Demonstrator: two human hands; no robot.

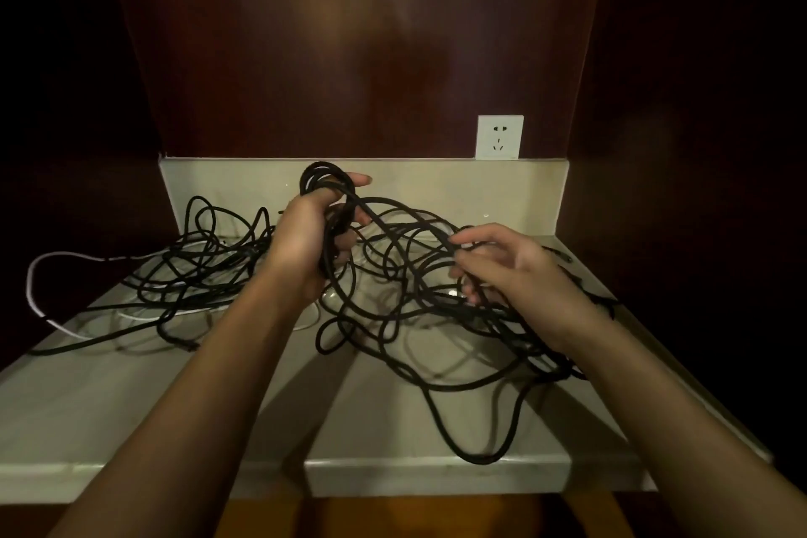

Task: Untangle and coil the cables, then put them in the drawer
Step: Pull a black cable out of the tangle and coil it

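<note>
Several loops of black cable (pixel 325 183) sit gripped in the left hand (pixel 305 245); the right hand (pixel 502 262) pinches the strand leading from the tangle (pixel 436 297) on the counter (pixel 131 398). Coiling is underway; next, feed slack free of knots.

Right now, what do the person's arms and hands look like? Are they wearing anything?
Both arms are bare as far as the picture shows: no sleeves in view. The left hand and the right hand wear no gloves, and I can see no rings, watch or bracelet on either wrist. The light is dim, so small details could be missed.
</note>
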